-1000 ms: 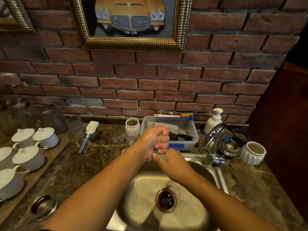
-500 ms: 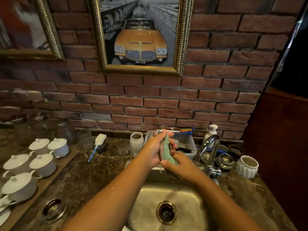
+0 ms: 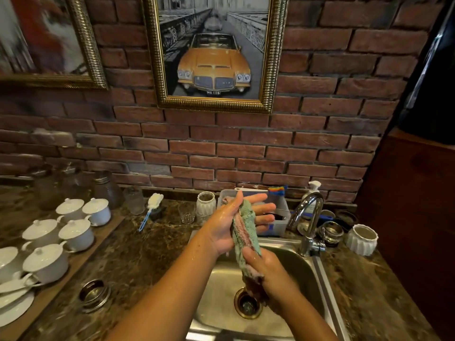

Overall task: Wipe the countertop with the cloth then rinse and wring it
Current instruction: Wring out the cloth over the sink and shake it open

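Holds a green cloth (image 3: 246, 232), rolled into a rope with a pinkish streak down it, upright over the back edge of the steel sink (image 3: 216, 286). Grips its lower end with the right hand (image 3: 270, 271), fingers curled tight round the wet roll just above the sink's drain (image 3: 247, 303). Backs the upper end with the left hand (image 3: 226, 225), palm against the cloth, fingers (image 3: 264, 207) straight and spread past it, not wrapped round it. Shows water beads on the left wrist. At the sink's back right corner: a chrome faucet (image 3: 307, 217), spout arched over the basin. Behind the sink, along the brick wall: a clear plastic tub (image 3: 280, 226), a white ribbed pot (image 3: 205, 204) and a small glass (image 3: 186, 214) to its left, a soap pump (image 3: 314, 188) past the faucet. Right of the sink: a second ribbed pot (image 3: 362, 239). Left of the sink, on the dark marble worktop (image 3: 138, 254): a steel strainer (image 3: 94, 292) near the front, a white-headed bottle brush (image 3: 154, 203) near the wall, lidded white cups (image 3: 76, 233) farther left on a wooden board (image 3: 108, 230). Above the sink: a gilt-framed picture (image 3: 214, 57) of a yellow car.
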Action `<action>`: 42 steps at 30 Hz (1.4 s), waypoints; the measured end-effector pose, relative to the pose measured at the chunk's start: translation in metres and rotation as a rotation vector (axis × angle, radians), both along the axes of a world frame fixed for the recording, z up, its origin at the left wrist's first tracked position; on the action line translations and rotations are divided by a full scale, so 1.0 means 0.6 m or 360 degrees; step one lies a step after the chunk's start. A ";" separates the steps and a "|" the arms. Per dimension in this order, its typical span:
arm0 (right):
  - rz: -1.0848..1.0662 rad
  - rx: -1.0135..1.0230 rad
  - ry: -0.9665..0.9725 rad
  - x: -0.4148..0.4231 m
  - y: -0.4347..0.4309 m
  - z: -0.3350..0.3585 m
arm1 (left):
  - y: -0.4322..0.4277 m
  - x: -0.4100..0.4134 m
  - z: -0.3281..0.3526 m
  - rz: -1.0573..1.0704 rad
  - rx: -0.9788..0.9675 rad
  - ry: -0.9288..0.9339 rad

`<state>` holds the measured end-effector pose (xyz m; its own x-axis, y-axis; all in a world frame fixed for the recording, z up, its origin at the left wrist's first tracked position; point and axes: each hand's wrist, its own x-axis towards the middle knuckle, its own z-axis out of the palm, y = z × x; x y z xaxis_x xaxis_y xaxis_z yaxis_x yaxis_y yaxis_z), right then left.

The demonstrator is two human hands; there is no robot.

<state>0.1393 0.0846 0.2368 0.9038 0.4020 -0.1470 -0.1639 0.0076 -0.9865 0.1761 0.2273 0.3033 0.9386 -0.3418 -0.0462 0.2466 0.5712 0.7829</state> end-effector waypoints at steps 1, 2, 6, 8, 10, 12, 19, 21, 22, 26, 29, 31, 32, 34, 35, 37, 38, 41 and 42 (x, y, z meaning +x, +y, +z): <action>-0.0020 0.0007 0.0004 -0.006 0.003 -0.002 | 0.000 -0.004 -0.005 0.0002 0.0019 0.0028; -0.0053 -0.0045 -0.0060 -0.009 0.005 -0.004 | -0.001 -0.007 -0.009 0.0020 0.0045 0.0074; -0.0338 -0.0389 -0.0358 -0.005 -0.003 -0.005 | 0.000 -0.019 -0.030 0.0136 0.0190 0.0191; -0.0371 -0.0594 -0.0520 0.002 -0.012 0.001 | 0.007 -0.027 -0.040 0.0142 0.0245 0.0165; -0.0280 -0.0760 -0.0620 0.002 -0.019 0.007 | 0.011 -0.034 -0.051 0.0142 0.0234 0.0150; -0.0165 -0.0824 -0.0607 -0.003 -0.023 0.009 | 0.011 -0.039 -0.063 0.0216 0.0199 0.0167; 0.0012 -0.0756 -0.0605 -0.023 -0.021 0.014 | 0.010 -0.051 -0.070 0.0421 0.0295 0.0139; -0.0093 -0.0752 -0.0630 -0.027 -0.018 0.021 | 0.012 -0.056 -0.064 0.0481 0.0360 0.0096; -0.0173 -0.0733 -0.0639 -0.030 -0.017 0.025 | 0.013 -0.058 -0.062 0.0524 0.0410 0.0079; -0.0332 -0.0636 -0.0732 -0.046 -0.017 0.031 | 0.012 -0.077 -0.063 0.0610 0.0576 0.0054; -0.0296 -0.0552 -0.0719 -0.059 -0.013 0.030 | 0.017 -0.098 -0.068 0.0474 0.0482 0.0061; -0.0342 -0.0401 -0.0596 -0.063 -0.015 0.029 | 0.027 -0.110 -0.067 0.0331 0.0298 0.0063; -0.0346 -0.0320 -0.0523 -0.063 -0.018 0.030 | 0.032 -0.115 -0.066 0.0280 0.0236 0.0064; -0.0289 -0.0198 -0.0397 -0.065 -0.025 0.035 | 0.039 -0.122 -0.065 0.0215 0.0198 0.0044; -0.0252 -0.0120 -0.0317 -0.067 -0.026 0.038 | 0.040 -0.124 -0.065 0.0191 0.0195 0.0024; -0.0216 0.0162 -0.0048 -0.069 -0.025 0.037 | 0.041 -0.131 -0.063 0.0163 0.0183 -0.0001; -0.0206 0.0340 0.0108 -0.071 -0.023 0.035 | 0.043 -0.133 -0.063 0.0155 0.0177 -0.0007; -0.0205 0.0715 0.0448 -0.083 -0.019 0.030 | 0.046 -0.141 -0.065 0.0125 0.0139 0.0007; -0.0223 0.0780 0.0516 -0.086 -0.018 0.027 | 0.047 -0.143 -0.067 0.0114 0.0153 0.0012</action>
